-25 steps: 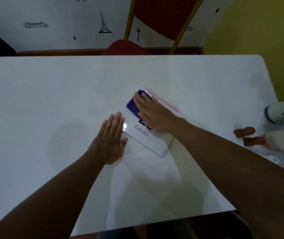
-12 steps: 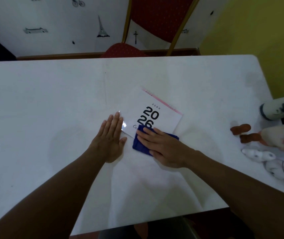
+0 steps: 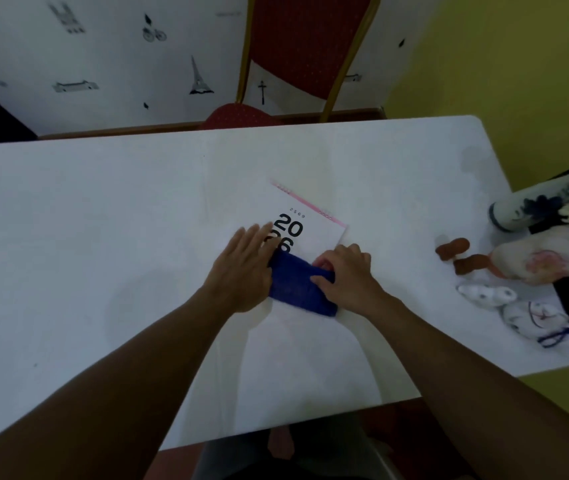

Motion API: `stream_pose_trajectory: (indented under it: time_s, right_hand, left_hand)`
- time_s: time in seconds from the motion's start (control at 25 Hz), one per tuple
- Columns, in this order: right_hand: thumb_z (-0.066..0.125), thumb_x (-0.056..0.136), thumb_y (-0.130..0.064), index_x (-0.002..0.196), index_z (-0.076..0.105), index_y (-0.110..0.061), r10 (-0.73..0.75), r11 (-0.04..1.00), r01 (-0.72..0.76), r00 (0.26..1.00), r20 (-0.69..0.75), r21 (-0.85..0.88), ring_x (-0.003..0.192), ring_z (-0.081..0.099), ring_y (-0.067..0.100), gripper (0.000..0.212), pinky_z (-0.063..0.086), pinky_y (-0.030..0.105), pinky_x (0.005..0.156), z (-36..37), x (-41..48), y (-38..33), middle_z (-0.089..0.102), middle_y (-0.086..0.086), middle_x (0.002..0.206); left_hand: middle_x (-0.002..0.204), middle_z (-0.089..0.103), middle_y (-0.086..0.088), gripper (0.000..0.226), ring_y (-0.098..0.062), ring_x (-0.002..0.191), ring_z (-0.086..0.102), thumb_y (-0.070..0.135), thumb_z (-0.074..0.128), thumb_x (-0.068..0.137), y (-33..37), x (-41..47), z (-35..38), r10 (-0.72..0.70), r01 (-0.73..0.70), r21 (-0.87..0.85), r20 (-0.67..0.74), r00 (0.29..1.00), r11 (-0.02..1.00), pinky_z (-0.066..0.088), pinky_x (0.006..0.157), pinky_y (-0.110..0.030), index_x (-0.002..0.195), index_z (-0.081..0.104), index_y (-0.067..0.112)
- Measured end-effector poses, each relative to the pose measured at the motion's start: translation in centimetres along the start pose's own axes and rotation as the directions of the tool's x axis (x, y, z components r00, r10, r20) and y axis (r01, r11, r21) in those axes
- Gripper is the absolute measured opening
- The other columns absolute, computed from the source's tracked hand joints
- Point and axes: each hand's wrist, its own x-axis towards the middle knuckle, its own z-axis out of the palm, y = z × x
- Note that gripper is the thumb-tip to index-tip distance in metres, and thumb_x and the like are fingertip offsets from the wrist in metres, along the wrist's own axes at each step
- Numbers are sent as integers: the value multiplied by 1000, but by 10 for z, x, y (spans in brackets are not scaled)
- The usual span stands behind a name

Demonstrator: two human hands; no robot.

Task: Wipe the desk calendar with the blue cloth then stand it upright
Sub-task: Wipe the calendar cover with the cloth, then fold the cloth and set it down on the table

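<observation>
A white desk calendar [image 3: 314,220] with black "2026" and a pink spiral edge lies flat on the white table [image 3: 103,220]. The folded blue cloth [image 3: 297,285] covers its near edge. My left hand [image 3: 241,268] lies flat with its fingers on the calendar's left part, touching the cloth's left end. My right hand [image 3: 349,278] grips the cloth's right end, fingers curled at the calendar's near right corner. The calendar's lower part is hidden under cloth and hands.
At the table's right edge stand a blue-and-white vase [image 3: 525,206] with flowers, a white figurine with brown feet [image 3: 532,258] and small white ceramic animals [image 3: 518,310]. A red chair [image 3: 297,46] stands behind the far edge. The near edge lies close to my body.
The cloth has slid to the calendar's near edge. My left hand moved right onto the calendar, against the cloth. My right hand shifted from flat on the cloth to gripping its right end.
</observation>
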Motion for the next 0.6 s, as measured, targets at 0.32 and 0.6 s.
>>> stream_pose_trajectory:
  time_s: [0.32,0.6]
  right_hand:
    - [71,92,-13,113,69,-22,-78,935,33,990,113,353,90,67,14,23,59,31,80,-22,-32,-4,71,-2,103]
    - [72,74,-3,98,76,-13,-417,903,427,898,-142,48,94,70,27,26,54,41,82,3,-103,-3,75,4,107]
  left_hand:
    - [99,70,0,16,-22,102,61,24,56,93,28,-10,-9,90,-85,69,-71,993,994,39,105,-39,103,68,21]
    - [89,74,0,17,-25,71,69,27,52,91,51,-96,9,140,-144,-30,-117,983,989,40,52,-30,100,66,25]
